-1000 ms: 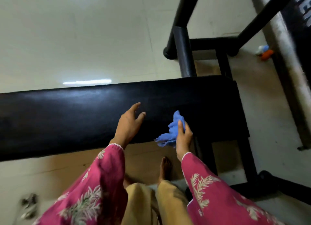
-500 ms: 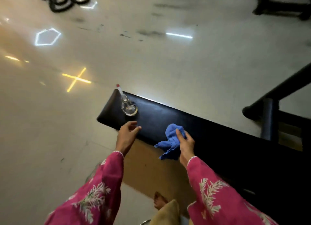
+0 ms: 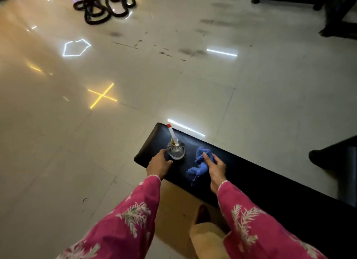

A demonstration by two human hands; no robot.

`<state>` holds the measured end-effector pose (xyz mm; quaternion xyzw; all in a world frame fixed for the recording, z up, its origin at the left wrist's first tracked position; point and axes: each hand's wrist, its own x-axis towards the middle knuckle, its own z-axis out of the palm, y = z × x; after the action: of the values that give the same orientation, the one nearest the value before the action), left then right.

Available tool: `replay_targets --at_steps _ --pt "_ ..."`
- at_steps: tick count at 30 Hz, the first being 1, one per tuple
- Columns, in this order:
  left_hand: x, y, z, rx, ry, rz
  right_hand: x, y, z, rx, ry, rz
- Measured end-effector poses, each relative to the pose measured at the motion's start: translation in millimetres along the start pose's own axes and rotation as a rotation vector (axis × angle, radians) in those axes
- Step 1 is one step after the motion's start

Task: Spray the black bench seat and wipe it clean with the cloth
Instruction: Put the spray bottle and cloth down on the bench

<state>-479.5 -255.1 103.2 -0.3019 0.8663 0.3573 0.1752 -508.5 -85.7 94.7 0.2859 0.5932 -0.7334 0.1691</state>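
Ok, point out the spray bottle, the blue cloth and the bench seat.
spray bottle point(image 3: 176, 152): head view, clear round body.
blue cloth point(image 3: 200, 168): head view, bunched middle.
bench seat point(image 3: 255, 174): head view, bare black top right of the cloth.

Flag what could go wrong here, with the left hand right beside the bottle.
1. The bottle stands close to the end of the bench, near its corner; a clumsy nudge from the left hand could tip it onto the floor.
2. The right hand holds the cloth bunched up, so a wipe may cover little of the seat.
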Motion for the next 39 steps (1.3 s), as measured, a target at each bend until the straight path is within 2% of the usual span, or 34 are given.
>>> replay_targets --at_steps 4,9,13,17,21,27,31,36,39 --pt "44.1 11.8 11.5 -0.089 -0.088 0.045 28.0 2.7 11.3 0.037 0.087 0.049" --pt "80.4 17.3 21.3 -0.291 -0.057 -0.027 42.5 10.0 10.5 0.082 0.181 0.076" --pt "102.4 12.7 25.3 -0.293 -0.105 -0.013 40.1 17.4 9.4 0.159 0.277 0.081" --pt "110.4 22.3 11.6 -0.034 -0.128 0.182 22.4 13.1 14.2 0.246 0.417 0.051" --pt "93.2 54.4 -2.6 0.132 -0.305 0.493 -9.3 5.2 2.0 0.336 0.604 -0.007" --pt "12.5 109.8 28.3 0.313 -0.646 0.882 -91.7 24.2 -46.7 0.541 0.835 -0.129" --pt "-83.0 115.7 81.4 0.449 -0.876 1.119 -180.5 70.5 -88.8 0.765 1.119 -0.165" --pt "-207.7 69.4 142.0 0.548 -1.174 1.291 -292.3 158.0 -119.9 0.901 1.391 -0.099" --pt "-274.1 19.7 169.8 0.606 -1.301 1.341 -351.5 218.5 -126.3 1.005 1.446 -0.042"
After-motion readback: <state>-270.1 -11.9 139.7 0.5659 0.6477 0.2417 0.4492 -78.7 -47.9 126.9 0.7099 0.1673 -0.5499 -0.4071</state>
